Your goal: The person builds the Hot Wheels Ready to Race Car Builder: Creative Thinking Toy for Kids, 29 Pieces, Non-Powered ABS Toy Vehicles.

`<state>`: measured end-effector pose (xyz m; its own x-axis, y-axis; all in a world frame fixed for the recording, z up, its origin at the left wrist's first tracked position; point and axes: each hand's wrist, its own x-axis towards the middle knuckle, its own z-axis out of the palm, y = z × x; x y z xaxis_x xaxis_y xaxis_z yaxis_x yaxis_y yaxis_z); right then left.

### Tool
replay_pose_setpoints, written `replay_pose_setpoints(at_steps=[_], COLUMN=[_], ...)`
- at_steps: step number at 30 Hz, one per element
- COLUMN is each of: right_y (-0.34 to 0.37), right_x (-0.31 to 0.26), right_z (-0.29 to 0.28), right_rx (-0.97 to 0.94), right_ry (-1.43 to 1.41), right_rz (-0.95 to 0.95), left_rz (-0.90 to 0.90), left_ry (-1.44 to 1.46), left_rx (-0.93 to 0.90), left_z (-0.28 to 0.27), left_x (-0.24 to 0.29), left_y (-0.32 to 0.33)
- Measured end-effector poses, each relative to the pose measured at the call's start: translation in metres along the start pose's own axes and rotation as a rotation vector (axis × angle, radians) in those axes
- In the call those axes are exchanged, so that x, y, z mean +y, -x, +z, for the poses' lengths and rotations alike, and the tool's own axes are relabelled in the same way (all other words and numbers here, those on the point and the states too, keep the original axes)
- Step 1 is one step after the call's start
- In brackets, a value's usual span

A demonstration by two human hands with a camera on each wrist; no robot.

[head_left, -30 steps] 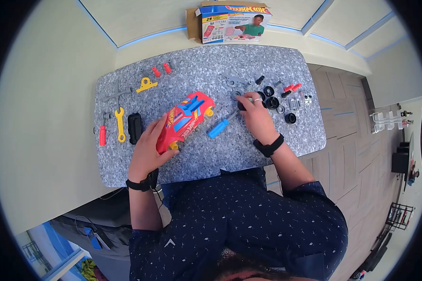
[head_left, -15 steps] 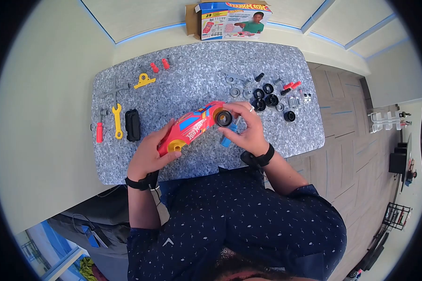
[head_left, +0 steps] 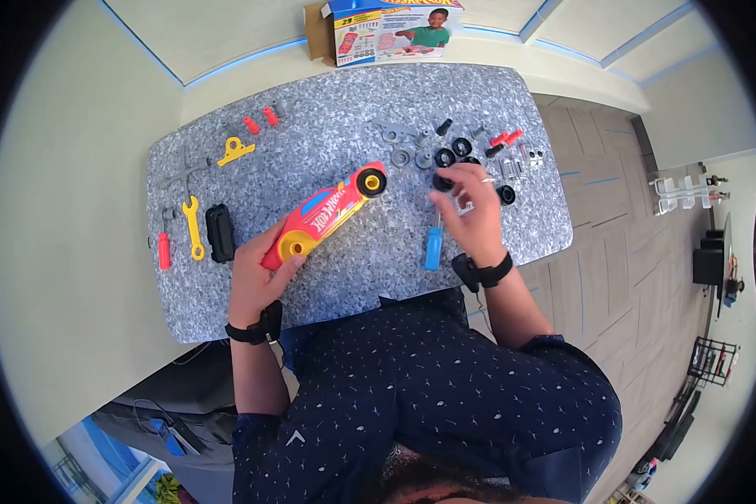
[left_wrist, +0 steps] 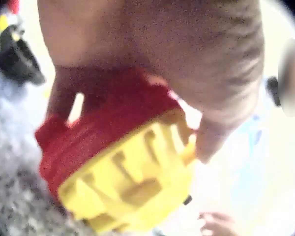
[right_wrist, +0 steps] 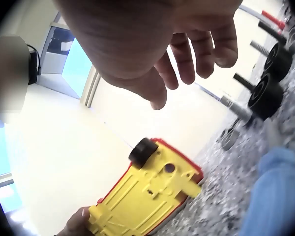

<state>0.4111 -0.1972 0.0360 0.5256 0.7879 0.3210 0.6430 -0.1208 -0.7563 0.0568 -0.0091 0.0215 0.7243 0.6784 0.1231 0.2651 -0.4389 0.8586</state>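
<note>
While our left hand (head_left: 256, 273) pinches the red Hot Wheels car (head_left: 332, 206), left of our empty, loosely spread right hand (head_left: 479, 214), we should probably hold it steady and take one of the loose black wheels (head_left: 445, 158) beside the right fingertips by its rim.

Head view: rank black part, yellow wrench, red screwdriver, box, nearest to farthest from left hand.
1. Black part: left of left hand.
2. Yellow wrench: left of that part.
3. Red screwdriver: by left edge of table.
4. Box: past table's far edge.
</note>
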Motion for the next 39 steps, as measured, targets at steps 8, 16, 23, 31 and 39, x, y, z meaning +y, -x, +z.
replay_pose_setpoints(at_steps=[8,16,23,31,39], right_y=[0.006,-0.013,-0.011,0.02,0.025], right_x=[0.028,0.031,-0.037,-0.092,-0.085], right_z=[-0.007,0.005,0.005,0.091,0.109], right_rx=[-0.079,-0.099,-0.106,-0.389,-0.329], right_ry=[0.313,0.247,-0.338,-0.579,-0.295], right_rz=[0.045,-0.004,-0.059,-0.279,-0.519], left_rz=[0.001,0.027,0.109,0.168,0.143], left_ry=[-0.056,-0.078,-0.123,-0.111,-0.071], left_rx=[0.106,0.157,0.241,0.304,0.311], left_z=[0.018,0.025,0.032,0.044,0.048], left_x=[-0.003,0.0,-0.003,0.0,-0.002], left_y=[0.005,0.003,0.001,0.003,0.009])
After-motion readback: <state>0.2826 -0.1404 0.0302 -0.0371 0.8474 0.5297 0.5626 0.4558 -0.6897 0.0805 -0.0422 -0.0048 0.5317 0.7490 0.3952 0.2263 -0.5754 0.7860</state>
